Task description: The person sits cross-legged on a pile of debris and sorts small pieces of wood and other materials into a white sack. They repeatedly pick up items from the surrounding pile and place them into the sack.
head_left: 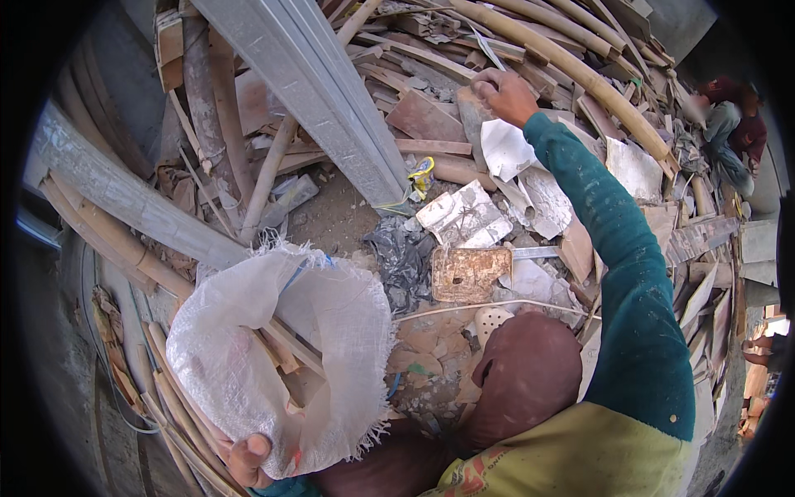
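My left hand is closed on the rim of a white woven sack, thumb on the outside. The sack's frayed mouth is open toward me, and several wood offcuts show inside. My right arm stretches far forward over the rubble. At its end my right hand has curled fingers, at the upper edge of a flat grey-brown slab; what the fingers hold is hidden. Just below that hand lie white broken sheets and a dirty white broken piece.
Metal channels slant down into the debris. Long bamboo poles cross the heap at the back. A rusty square plate and black plastic lie near my knee. Another person is at the far right; a second hand shows below.
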Motion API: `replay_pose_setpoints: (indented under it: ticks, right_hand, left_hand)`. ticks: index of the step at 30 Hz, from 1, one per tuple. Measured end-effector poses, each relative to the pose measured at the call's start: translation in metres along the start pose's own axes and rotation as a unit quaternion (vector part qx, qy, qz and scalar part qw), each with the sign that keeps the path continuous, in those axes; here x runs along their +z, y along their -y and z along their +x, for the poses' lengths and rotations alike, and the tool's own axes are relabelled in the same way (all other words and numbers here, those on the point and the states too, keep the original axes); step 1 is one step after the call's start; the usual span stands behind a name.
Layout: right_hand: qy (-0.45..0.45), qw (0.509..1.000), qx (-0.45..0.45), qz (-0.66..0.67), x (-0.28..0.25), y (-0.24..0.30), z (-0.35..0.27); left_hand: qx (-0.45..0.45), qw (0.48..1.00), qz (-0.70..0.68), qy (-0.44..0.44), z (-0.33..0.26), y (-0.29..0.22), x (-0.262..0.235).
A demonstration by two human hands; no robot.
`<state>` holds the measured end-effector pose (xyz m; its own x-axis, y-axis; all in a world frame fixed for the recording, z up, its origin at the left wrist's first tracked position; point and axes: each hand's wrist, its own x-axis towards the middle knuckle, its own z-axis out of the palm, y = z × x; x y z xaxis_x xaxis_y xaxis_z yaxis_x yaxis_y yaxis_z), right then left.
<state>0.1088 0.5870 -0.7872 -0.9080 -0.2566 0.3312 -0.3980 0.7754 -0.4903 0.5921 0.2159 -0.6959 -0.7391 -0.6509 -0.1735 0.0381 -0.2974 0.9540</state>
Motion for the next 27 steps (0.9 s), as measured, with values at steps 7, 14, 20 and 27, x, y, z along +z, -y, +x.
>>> replay_pose_setpoints:
  ticks: [7,14,20,27]
  right_hand:
    - [-0.158,0.89,0.31,-0.295,0.017,-0.245,0.048]
    - [-0.095,0.967,0.186,-0.145,0.0,-0.369,0.08]
    - [-0.08,0.958,0.194,-0.197,-0.061,-0.34,0.025]
    - [-0.106,0.983,0.14,0.054,-0.182,-0.177,-0.102]
  left_hand:
    - [0.014,0.995,0.1,-0.016,0.008,-0.005,0.06]
    - [-0.009,0.986,0.162,-0.035,0.011,-0.013,0.109]
    - [-0.01,0.987,0.156,-0.024,0.015,-0.017,0.116]
    - [0.028,0.998,0.034,0.041,0.022,-0.011,0.085]
